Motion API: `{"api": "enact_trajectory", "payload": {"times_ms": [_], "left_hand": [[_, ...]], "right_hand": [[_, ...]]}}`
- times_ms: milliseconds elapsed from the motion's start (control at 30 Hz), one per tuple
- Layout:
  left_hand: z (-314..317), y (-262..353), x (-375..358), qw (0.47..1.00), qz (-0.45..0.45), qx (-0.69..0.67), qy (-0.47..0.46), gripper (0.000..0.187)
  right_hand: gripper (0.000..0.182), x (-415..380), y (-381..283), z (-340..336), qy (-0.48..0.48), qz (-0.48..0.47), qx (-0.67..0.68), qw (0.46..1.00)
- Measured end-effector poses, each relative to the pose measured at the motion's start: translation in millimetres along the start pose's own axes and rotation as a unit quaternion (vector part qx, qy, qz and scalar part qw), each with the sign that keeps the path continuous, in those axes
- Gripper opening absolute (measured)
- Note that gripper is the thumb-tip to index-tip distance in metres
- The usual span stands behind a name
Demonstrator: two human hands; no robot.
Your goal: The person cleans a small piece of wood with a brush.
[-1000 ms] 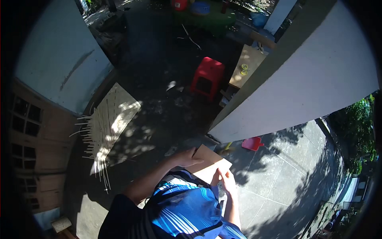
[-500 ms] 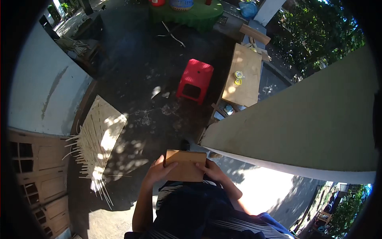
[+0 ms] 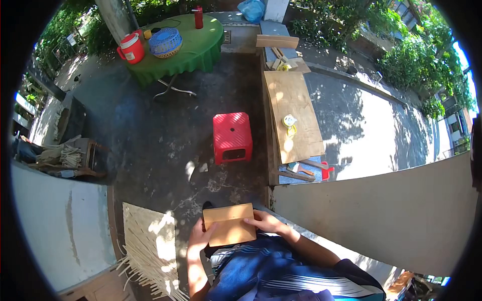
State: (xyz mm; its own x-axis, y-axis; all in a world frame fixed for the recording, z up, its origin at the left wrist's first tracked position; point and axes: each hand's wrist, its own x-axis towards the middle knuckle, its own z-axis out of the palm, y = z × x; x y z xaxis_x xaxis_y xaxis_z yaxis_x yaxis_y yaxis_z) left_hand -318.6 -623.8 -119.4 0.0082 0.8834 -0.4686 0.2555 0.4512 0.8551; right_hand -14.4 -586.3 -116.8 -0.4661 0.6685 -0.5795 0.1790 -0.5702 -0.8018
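Observation:
In front of my waist I hold a small light-brown wooden piece [image 3: 230, 233], a flat board with a narrower strip along its far edge. My left hand [image 3: 199, 235] grips its left side, thumb lying on the upper face. On the opposite side my right hand [image 3: 266, 222] is closed around the edge, its thumb also on top. The fingers underneath are hidden by the wood.
A red plastic stool [image 3: 232, 131] stands ahead on the dark floor. Right of it, a plywood sheet [image 3: 304, 100] lies on a low ledge with small tools. A green-covered table [image 3: 198, 42] is farther back. Woven matting [image 3: 143, 226] lies left; a wall [image 3: 371, 215] curves along the right.
My view has swung and lifted, bringing more of the green table and the yard into sight. The wooden piece stays in both hands and now appears slightly turned and lower.

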Motion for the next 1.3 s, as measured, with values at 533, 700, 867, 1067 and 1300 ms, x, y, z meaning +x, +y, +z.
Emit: {"api": "enact_trajectory", "payload": {"times_ms": [533,700,867,1067,1300], "left_hand": [[-112,212,294,0.932,0.027,0.274,-0.237,0.049],[-51,270,375,0.921,-0.068,0.002,-0.384,0.041],[-17,321,480,0.876,-0.013,-0.017,-0.482,0.032],[24,379,702,0.922,-0.026,0.052,-0.382,0.03],[240,398,996,0.903,0.115,0.224,-0.348,0.053]], "right_hand": [[0.051,173,-112,-3,0.194,-0.065,0.207,0.957],[0.04,211,-147,-112,0.208,-0.11,0.44,0.866],[0.056,213,-234,-217,0.37,-0.095,0.346,0.857],[0.057,253,-197,-260,0.424,-0.09,0.42,0.797],[0.066,373,-259,-203,0.526,0.023,0.593,0.61]]}}
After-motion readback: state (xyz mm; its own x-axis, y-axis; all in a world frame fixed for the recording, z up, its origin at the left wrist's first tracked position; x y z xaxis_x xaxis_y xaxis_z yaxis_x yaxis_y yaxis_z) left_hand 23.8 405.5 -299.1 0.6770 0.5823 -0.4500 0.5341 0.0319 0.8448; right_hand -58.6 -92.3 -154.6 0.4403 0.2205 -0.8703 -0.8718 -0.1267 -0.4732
